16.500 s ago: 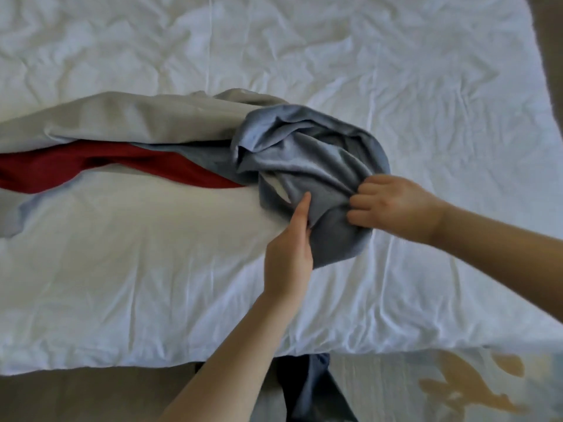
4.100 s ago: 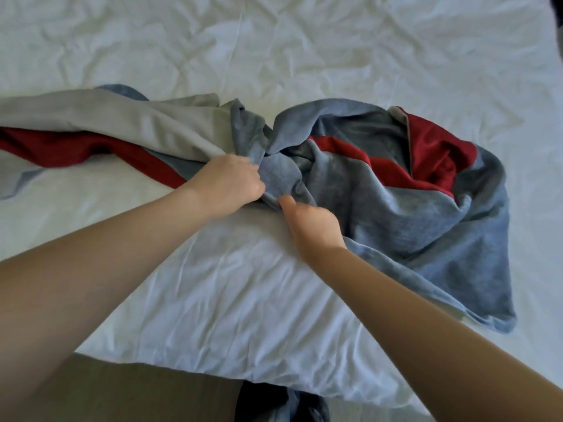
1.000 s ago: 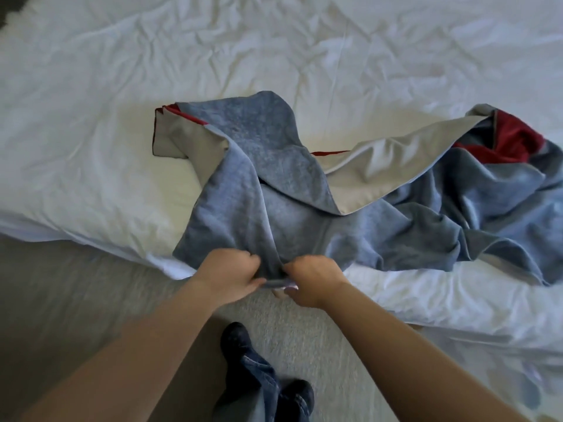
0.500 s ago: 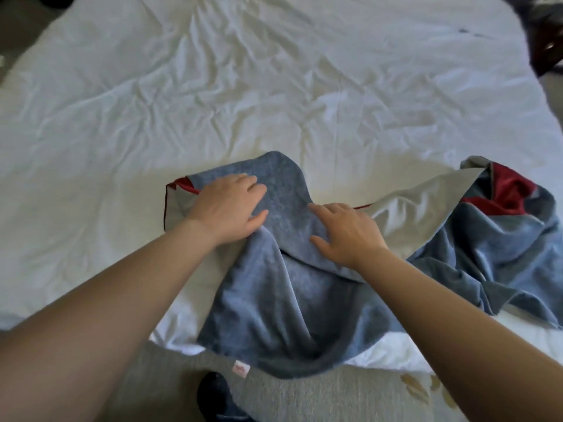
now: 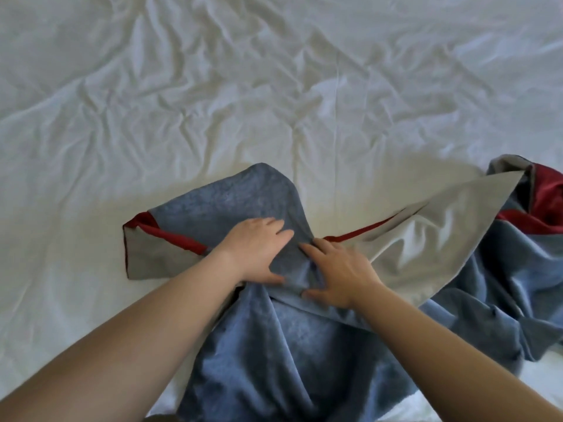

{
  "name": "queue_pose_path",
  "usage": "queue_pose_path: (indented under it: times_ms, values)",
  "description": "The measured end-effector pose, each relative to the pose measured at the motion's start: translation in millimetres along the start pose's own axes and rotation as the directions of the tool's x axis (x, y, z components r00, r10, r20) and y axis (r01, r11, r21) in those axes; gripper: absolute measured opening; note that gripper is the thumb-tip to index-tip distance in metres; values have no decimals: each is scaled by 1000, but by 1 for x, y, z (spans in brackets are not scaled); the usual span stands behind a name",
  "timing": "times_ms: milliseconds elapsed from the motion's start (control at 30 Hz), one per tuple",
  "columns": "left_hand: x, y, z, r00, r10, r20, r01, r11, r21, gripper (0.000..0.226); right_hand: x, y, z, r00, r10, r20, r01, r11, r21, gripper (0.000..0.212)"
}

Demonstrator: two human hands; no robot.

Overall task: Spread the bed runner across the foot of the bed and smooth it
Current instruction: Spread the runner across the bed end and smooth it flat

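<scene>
Two open hands rest flat on the bed runner [image 5: 274,345], which lies across the near part of the creased white bed [image 5: 213,102]. Its long axis runs left to right in your view, roughly along the near side of the bed, but it is not laid out straight. The left end stops left of your hands, turned over so the grey lining [image 5: 152,260] faces up with a red band [image 5: 173,239] along it. In the middle the cloth bunches: a blue flap rises to a rounded peak pointing away from you, and a wide blue fall drops toward you to the bottom of the view. To the right a long tongue of grey lining slants up and away. Beyond it the rest sits heaped in blue and red folds against the right edge, so you cannot see where that end finishes.

Your left hand [image 5: 254,252] presses on the blue flap, fingers straight and close together, pointing right and away, thumb spread toward you. Your right hand [image 5: 339,274] lies just beside it, fingers straight and fanned, pointing up and left. The fingertips of the two hands nearly meet over a crease; neither hand curls round or pinches the cloth
</scene>
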State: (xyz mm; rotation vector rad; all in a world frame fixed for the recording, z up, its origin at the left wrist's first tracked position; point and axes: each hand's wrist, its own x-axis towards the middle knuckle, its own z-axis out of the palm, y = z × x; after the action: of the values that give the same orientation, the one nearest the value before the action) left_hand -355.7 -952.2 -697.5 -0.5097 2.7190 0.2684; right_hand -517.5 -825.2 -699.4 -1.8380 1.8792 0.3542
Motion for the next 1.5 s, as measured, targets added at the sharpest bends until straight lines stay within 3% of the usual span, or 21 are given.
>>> queue_pose_path:
  times_ms: [67,200,233,367,467,533,633,733,800,933,1000,1033,1100,1167,1233,1333,1500]
  values:
    - [8,-1,6,999,16,52,-16,1000,6,66,8,0,4,1000,-22,5,21,1000,11,79]
    - [14,-3,9,994,107,-31,-102,986,132,13,33,12,-15,988,-155,3,154,986,56,32]
    - [16,-7,7,993,109,-41,-101,981,167,12,42,16,-24,984,-177,6,176,981,76,26]
    - [29,-32,-4,987,57,-149,-33,987,157,24,83,27,-56,974,-227,25,226,974,25,21]
    - [45,-57,-22,977,35,-209,-41,999,-25,10,113,29,-78,974,-225,-27,225,974,-22,20]
    - [59,-73,-37,973,-17,-229,-8,994,-108,17,130,30,-91,973,-220,-69,217,975,-41,23]
    - [76,-96,-45,984,-60,-169,67,997,36,16,155,33,-108,977,-177,-115,172,984,-56,22]
    - [84,-121,-50,943,-207,-260,218,976,12,24,178,34,-125,965,-108,-240,98,994,-54,22]
    - [89,-137,-56,939,-234,-254,236,971,-21,23,188,32,-131,965,-23,-261,25,1000,6,19]
    - [77,-155,-48,935,-249,-254,199,958,-206,42,200,27,-128,989,148,13,-146,954,263,21]
    - [67,-169,-40,894,-326,-307,249,932,-264,43,208,25,-131,966,255,-35,-212,867,452,38]
    - [63,-177,-36,879,-373,-297,288,912,-292,38,214,23,-132,951,295,-90,-222,856,467,42]
    - [59,-190,-28,884,-426,-194,348,875,-335,35,225,16,-132,951,274,-140,-205,904,376,34]
    - [53,-194,-19,903,-411,-124,351,872,-341,51,232,2,-132,987,125,-104,-96,964,246,39]
    - [47,-191,-13,894,-411,-182,334,878,-344,58,239,-11,-132,998,7,-70,5,985,173,49]
    - [35,-178,-4,860,-464,-213,350,840,-415,51,247,-30,-132,996,-89,12,88,993,73,55]
    - [22,-155,8,858,-504,-102,412,792,-452,36,255,-60,-134,972,-159,172,197,951,-238,26]
